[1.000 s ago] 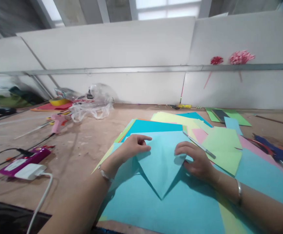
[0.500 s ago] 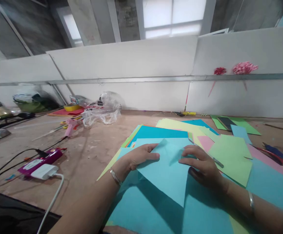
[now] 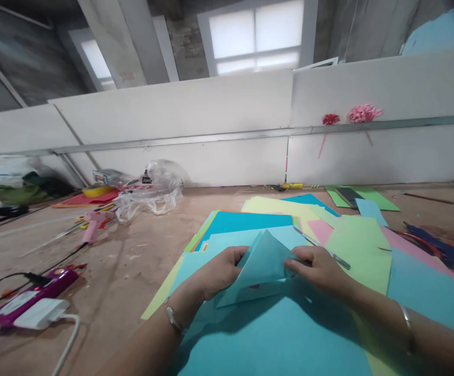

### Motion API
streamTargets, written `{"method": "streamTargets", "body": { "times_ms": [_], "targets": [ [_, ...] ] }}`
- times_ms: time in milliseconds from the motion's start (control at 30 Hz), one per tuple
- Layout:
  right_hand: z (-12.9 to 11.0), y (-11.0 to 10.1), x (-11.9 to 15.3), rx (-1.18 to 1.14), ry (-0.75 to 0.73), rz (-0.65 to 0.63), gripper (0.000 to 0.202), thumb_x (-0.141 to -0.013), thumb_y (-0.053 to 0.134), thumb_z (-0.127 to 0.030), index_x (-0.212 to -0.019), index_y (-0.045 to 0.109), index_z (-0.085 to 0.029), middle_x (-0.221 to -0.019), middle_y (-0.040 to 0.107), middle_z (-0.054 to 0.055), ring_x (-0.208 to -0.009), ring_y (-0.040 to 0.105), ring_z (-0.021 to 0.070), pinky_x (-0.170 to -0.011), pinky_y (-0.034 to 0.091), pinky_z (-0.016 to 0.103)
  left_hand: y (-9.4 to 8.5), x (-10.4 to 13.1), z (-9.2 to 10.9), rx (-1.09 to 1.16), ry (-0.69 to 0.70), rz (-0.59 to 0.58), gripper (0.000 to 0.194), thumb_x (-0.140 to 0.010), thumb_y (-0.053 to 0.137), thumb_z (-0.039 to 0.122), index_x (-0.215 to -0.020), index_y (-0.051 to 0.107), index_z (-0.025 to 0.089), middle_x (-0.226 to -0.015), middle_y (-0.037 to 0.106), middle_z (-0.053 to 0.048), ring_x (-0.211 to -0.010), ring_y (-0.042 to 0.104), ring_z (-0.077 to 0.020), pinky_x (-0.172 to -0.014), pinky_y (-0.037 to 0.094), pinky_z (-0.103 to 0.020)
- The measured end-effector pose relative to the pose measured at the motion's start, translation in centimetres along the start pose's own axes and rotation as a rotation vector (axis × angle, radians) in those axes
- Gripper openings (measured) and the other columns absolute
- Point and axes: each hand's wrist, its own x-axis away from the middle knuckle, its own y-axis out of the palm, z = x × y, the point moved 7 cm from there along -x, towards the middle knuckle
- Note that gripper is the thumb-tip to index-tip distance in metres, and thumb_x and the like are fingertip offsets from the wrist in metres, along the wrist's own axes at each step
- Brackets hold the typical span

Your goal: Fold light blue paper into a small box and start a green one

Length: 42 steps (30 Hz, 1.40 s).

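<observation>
A folded light-blue paper (image 3: 264,261) is held up between my two hands, its peak pointing up and its lower layer standing apart from the upper one. My left hand (image 3: 223,269) grips its left side, with the fingertips partly hidden behind the paper. My right hand (image 3: 319,269) pinches the right corner between thumb and fingers. Beneath them lies a large blue sheet (image 3: 282,334). Just beyond my right hand, a slim metal tool (image 3: 340,260) rests on the coloured papers.
Stacked coloured sheets (image 3: 250,221) lie behind my hands. Pliers (image 3: 442,245) are at the right. On the left are a pink glue gun (image 3: 93,225), a purple power strip (image 3: 35,297) with a white charger (image 3: 41,313), and a clear plastic bag (image 3: 156,188).
The light-blue paper has tilted and its near corner has swung up, opening a gap between layers. My right hand now pinches its corner. The view has shifted to the right.
</observation>
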Motion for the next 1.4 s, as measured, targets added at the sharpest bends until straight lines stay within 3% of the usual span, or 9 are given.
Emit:
{"method": "streamTargets", "body": {
  "times_ms": [100,233,367,500,633,767,1000,1167,1400],
  "targets": [
    [0.2,-0.5,0.0,-0.024,-0.024,0.092,0.041,-0.089,0.053,-0.043,-0.056,0.050,-0.019,-0.062,0.053,0.001,-0.059,0.048,0.0134,-0.055,0.038,0.027,-0.3,0.1,-0.4,-0.124,-0.070,0.013,0.028,-0.060,0.076,0.024,-0.085,0.070,0.015,-0.072,0.066,0.000,-0.063,0.057,-0.0145,-0.060,0.045,-0.025],
    [0.4,-0.8,0.0,-0.010,-0.031,0.154,0.042,-0.087,0.055,-0.038,-0.052,0.040,-0.020,-0.059,0.046,-0.001,-0.056,0.042,0.0120,-0.055,0.035,0.028,-1.0,0.0,-0.1,-0.270,0.007,0.050,0.016,-0.064,0.071,0.029,-0.069,0.065,0.014,-0.063,0.055,0.003,-0.059,0.048,-0.0118,-0.056,0.038,-0.023],
    [0.0,-0.2,0.0,-0.026,-0.060,0.100,0.040,-0.088,0.052,-0.037,-0.053,0.041,-0.020,-0.060,0.049,0.000,-0.057,0.044,0.0127,-0.056,0.036,0.028,-1.5,0.0,0.8,-0.409,0.104,0.121,0.039,-0.079,0.059,0.050,-0.060,0.053,0.017,-0.057,0.040,0.004,-0.055,0.034,-0.0107,-0.051,0.028,-0.024],
    [-0.8,0.6,0.3,-0.039,-0.113,0.014,0.040,-0.091,0.050,-0.036,-0.055,0.044,-0.020,-0.064,0.055,0.003,-0.059,0.048,0.0134,-0.057,0.039,0.028,-0.7,0.6,2.5,-0.441,0.267,0.136,0.054,-0.086,0.041,0.065,-0.062,0.050,0.018,-0.066,0.046,0.000,-0.066,0.043,-0.0157,-0.062,0.035,-0.027],
    [-1.5,1.1,0.7,-0.022,-0.174,0.000,0.040,-0.093,0.049,-0.033,-0.055,0.044,-0.020,-0.065,0.057,0.003,-0.059,0.050,0.0133,-0.058,0.040,0.027,-0.5,0.3,2.4,-0.523,0.262,0.212,0.043,-0.078,0.055,0.058,-0.062,0.047,0.019,-0.064,0.041,0.002,-0.065,0.038,-0.0144,-0.057,0.029,-0.026],
    [-1.5,1.1,0.5,0.014,-0.218,-0.004,0.036,-0.093,0.051,-0.035,-0.062,0.056,-0.018,-0.075,0.063,0.005,-0.065,0.055,0.0147,-0.062,0.043,0.027,-1.6,-0.5,1.5,-0.570,0.211,0.336,0.034,-0.077,0.049,0.043,-0.055,0.035,0.020,-0.057,0.027,0.005,-0.059,0.028,-0.0122,-0.054,0.023,-0.025],
    [0.6,0.4,0.0,-0.054,-0.076,0.058,0.033,-0.091,0.055,-0.040,-0.068,0.066,-0.019,-0.078,0.067,0.005,-0.071,0.061,0.0170,-0.067,0.048,0.030,-2.3,-0.3,1.9,-0.546,0.257,0.435,0.025,-0.077,0.048,0.038,-0.062,0.038,0.021,-0.060,0.035,0.005,-0.062,0.034,-0.0131,-0.057,0.026,-0.026],
    [0.3,0.6,0.2,-0.013,-0.063,0.058,0.033,-0.091,0.054,-0.038,-0.068,0.067,-0.019,-0.077,0.067,0.006,-0.070,0.060,0.0176,-0.066,0.048,0.032,-1.9,-0.5,1.6,-0.492,0.222,0.399,0.040,-0.073,0.058,0.052,-0.059,0.040,0.020,-0.059,0.032,0.006,-0.061,0.031,-0.0124,-0.054,0.024,-0.025],
    [-0.1,0.8,0.2,-0.025,-0.072,0.038,0.031,-0.090,0.054,-0.037,-0.069,0.067,-0.019,-0.078,0.067,0.006,-0.069,0.060,0.0173,-0.065,0.048,0.031,-2.7,-0.4,0.9,-0.291,0.147,0.454,0.030,-0.061,0.068,0.045,-0.062,0.056,0.017,-0.060,0.049,0.003,-0.060,0.041,-0.0127,-0.055,0.031,-0.025]
  ]
}}
